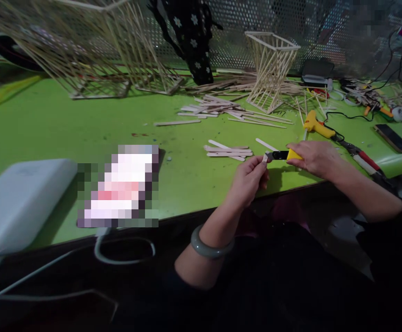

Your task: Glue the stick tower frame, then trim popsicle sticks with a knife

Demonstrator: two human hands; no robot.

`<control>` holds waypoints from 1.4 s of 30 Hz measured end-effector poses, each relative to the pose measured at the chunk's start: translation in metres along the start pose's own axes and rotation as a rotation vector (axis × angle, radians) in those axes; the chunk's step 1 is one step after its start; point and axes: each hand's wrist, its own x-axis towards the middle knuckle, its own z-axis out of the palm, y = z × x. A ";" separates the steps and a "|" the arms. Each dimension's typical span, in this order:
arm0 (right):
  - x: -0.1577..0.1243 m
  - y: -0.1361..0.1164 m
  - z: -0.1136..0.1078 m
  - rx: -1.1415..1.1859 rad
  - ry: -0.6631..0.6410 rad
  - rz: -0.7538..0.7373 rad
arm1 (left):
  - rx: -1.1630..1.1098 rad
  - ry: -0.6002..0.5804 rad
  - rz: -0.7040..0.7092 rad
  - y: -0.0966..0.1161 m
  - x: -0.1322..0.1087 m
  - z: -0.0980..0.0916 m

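Observation:
My left hand [249, 177] is closed, pinching a small pale wooden piece [265, 157] between thumb and fingers; most of it is hidden. My right hand [316, 159] grips a yellow-and-black utility knife [283, 155], whose metal end meets that piece at my left fingertips. Just beyond my left hand lies a small pile of flat craft sticks [228, 151]. One loose craft stick [265, 144] rests behind the knife. A yellow glue gun [316, 125] lies past my right hand, partly over a thin stick.
Behind are more craft sticks [213, 107] and a lattice stick frame [273, 69]; larger frames [100, 90] stand at left. Pliers [365, 159] and a dark phone [392, 138] lie at right. A blurred lit screen [121, 184] and white box [24, 198] occupy the left front.

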 end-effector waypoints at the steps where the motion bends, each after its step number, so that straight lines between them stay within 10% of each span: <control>1: 0.000 0.008 -0.001 0.017 -0.009 0.066 | -0.001 -0.011 -0.008 0.000 -0.002 0.000; 6: -0.010 0.053 -0.020 0.015 0.167 0.426 | -0.041 -0.047 -0.049 0.004 -0.010 -0.001; 9: -0.014 0.045 -0.028 0.245 0.255 0.359 | -0.050 -0.030 -0.052 0.004 -0.009 0.000; 17: 0.027 -0.035 -0.019 0.723 -0.005 0.170 | 0.010 -0.034 -0.011 -0.001 -0.009 -0.002; 27: 0.040 -0.036 -0.017 0.980 -0.090 0.088 | 0.026 -0.105 -0.022 -0.001 -0.010 -0.003; 42: 0.037 -0.014 -0.025 0.574 0.125 0.196 | -0.031 -0.075 -0.049 0.000 -0.009 -0.001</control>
